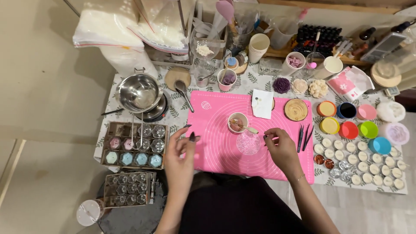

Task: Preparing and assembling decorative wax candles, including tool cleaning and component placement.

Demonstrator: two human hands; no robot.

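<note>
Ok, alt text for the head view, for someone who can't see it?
Both hands over a pink mat: the right hand by a clear glass, the left hand raised at the mat's left edge. A small cup with a spoon sits behind; colourful cups and small candles lie right.

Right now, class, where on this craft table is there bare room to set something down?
The pink mat is bare along its lower edge and left of the small cup. It is crowded right of the mat, among the white moulds.

Even, warm overhead lighting; soft shadows; mild glare on the round steel bowl (139, 92); wide-angle edge distortion; slight softness.
</note>
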